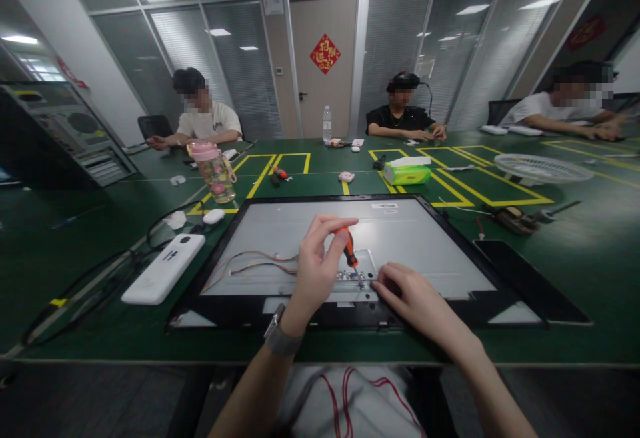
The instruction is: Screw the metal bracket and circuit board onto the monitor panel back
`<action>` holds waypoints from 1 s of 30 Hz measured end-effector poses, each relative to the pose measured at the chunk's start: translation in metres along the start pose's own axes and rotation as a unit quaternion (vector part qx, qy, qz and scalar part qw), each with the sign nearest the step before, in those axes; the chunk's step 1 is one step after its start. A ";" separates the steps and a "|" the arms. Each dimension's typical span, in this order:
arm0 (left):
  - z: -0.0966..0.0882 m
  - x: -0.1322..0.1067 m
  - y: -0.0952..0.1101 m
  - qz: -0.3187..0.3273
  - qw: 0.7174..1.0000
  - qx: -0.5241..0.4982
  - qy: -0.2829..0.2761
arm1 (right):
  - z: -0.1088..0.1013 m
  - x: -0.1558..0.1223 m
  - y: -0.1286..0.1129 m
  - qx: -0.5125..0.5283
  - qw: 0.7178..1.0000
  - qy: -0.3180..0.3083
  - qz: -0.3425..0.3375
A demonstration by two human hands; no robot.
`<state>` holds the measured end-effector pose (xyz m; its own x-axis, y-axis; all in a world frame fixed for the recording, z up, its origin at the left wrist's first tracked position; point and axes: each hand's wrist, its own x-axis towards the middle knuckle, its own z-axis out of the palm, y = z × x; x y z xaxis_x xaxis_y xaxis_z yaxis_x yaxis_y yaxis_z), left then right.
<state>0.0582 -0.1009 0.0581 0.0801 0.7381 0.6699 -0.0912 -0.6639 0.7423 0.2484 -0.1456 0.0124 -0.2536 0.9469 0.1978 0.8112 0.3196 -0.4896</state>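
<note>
A monitor panel [410,238] lies face down on the green table, its grey metal back up inside a black frame. My left hand [317,268] is closed round a small orange-and-black screwdriver [349,248], held upright with its tip on a spot near the panel's lower middle. My right hand [410,295] rests on the panel just right of the tip, fingers curled against the metal there. Thin coloured wires [250,261] run across the panel to the left of my hands.
A white box [163,268] lies left of the panel, a black slab [530,278] to its right. Further back stand a pink-lidded bottle [215,171], a green tissue pack [406,173] and a white fan grille [543,169]. Three people sit across the table.
</note>
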 end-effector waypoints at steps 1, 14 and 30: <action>0.000 0.000 0.001 -0.011 1.000 -0.012 -0.004 | 0.000 0.000 0.000 0.001 1.000 -0.001 -0.001; 0.001 0.000 -0.006 0.000 1.000 -0.006 0.005 | 0.001 0.001 0.001 -0.004 1.000 -0.002 -0.001; 0.000 -0.002 -0.004 0.004 1.000 0.003 -0.003 | 0.000 0.001 -0.001 -0.004 1.000 0.004 0.001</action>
<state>0.0585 -0.0991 0.0537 0.0861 0.7314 0.6765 -0.0851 -0.6712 0.7364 0.2474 -0.1451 0.0130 -0.2480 0.9473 0.2030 0.8163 0.3171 -0.4828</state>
